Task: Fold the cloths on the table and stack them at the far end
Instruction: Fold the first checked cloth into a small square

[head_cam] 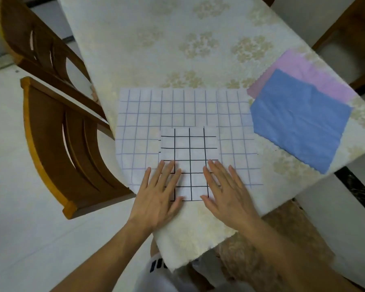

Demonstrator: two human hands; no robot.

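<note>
A small folded white cloth with a black grid [189, 152] lies on top of a larger white cloth with a pale blue grid [177, 110], spread flat at the near end of the table. My left hand [158, 190] presses flat on the folded cloth's near left part, fingers spread. My right hand [226, 190] lies flat on its near right edge, fingers apart as well. To the right, a blue cloth [299, 121] lies unfolded, overlapping a pink cloth [303, 70] behind it.
The table [177, 39] wears a cream floral tablecloth that hangs over the near edge. Two wooden chairs [67, 144] stand at the left side, another dark chair [350, 39] at the far right. The floor is pale tile.
</note>
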